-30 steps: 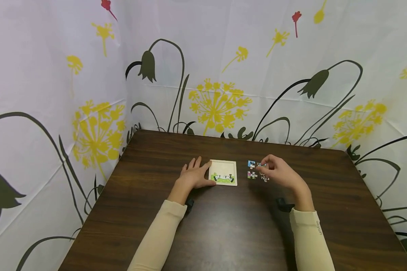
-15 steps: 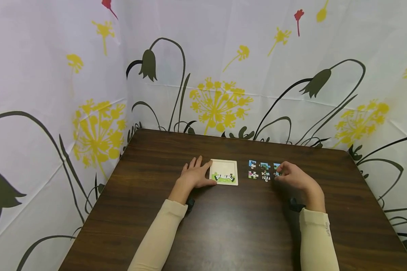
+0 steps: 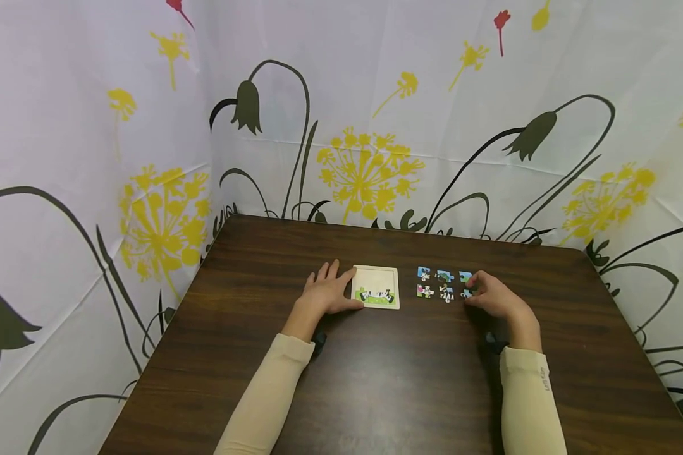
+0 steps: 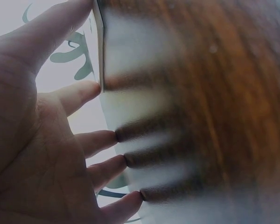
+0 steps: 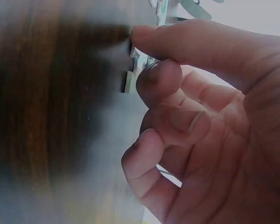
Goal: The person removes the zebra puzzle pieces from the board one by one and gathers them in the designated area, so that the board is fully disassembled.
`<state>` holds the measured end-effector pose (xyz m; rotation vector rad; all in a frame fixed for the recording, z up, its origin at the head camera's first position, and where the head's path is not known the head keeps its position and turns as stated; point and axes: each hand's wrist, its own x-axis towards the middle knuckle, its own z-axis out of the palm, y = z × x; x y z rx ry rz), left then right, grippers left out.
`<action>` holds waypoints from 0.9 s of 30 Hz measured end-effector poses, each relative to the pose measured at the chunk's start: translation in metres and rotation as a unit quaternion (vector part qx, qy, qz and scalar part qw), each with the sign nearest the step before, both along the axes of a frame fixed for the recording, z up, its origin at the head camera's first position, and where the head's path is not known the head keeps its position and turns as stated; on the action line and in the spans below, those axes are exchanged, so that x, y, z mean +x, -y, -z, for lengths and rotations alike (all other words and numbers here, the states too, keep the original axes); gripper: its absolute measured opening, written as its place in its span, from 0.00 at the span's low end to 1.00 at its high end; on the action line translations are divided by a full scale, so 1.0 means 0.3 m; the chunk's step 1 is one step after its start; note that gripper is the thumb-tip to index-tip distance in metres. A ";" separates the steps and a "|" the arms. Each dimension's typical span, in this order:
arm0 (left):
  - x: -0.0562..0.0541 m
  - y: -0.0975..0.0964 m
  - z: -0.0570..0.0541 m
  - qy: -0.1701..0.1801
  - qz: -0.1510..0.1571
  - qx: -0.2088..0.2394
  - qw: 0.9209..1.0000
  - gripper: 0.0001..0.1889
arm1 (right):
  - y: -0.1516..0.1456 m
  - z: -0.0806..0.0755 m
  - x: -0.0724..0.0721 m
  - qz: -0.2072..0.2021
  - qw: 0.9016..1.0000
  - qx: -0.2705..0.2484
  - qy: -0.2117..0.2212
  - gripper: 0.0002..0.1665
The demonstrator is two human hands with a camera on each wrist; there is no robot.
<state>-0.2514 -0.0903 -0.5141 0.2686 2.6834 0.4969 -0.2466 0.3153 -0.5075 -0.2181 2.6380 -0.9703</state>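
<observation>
The square puzzle tray (image 3: 376, 268) lies flat on the dark wood-grain surface (image 3: 370, 373). A green strip with black-and-white figures (image 3: 377, 297) runs along the tray's 6 o'clock side. The left hand (image 3: 323, 296) stands at the tray's 9 o'clock edge, fingers extended and spread; thumb and index fingertip touch the edge, and the other fingertips meet the surface.

At 3 o'clock from the tray, apart from it, six jigsaw pieces (image 3: 446, 293) lie in two rows of three. The right hand (image 3: 494, 297) is at the group's 4 o'clock corner, fingers curled, with thumb and index at the corner piece (image 3: 467, 293). Whether they pinch it or only touch it cannot be determined.

Both forearms wear cream sleeves (image 3: 267, 395). A flower-printed white curtain (image 3: 341, 76) hangs at 12 o'clock, beyond the surface.
</observation>
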 end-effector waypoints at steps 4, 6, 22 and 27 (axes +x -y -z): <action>-0.005 0.004 0.006 -0.004 -0.001 -0.001 1.000 0.52 | 0.001 -0.012 0.002 0.003 1.000 0.002 -0.010 0.21; -0.002 0.005 -0.002 -0.001 -0.003 -0.002 1.000 0.51 | 0.017 -0.023 0.000 -0.003 1.000 0.000 -0.019 0.19; 0.019 0.001 -0.031 -0.004 0.001 -0.011 1.000 0.49 | 0.546 -0.007 -0.037 -0.157 0.986 0.029 -0.043 0.18; 0.013 0.000 -0.014 0.000 0.004 -0.015 1.000 0.49 | 0.635 0.018 -0.044 -0.152 0.986 0.048 -0.048 0.17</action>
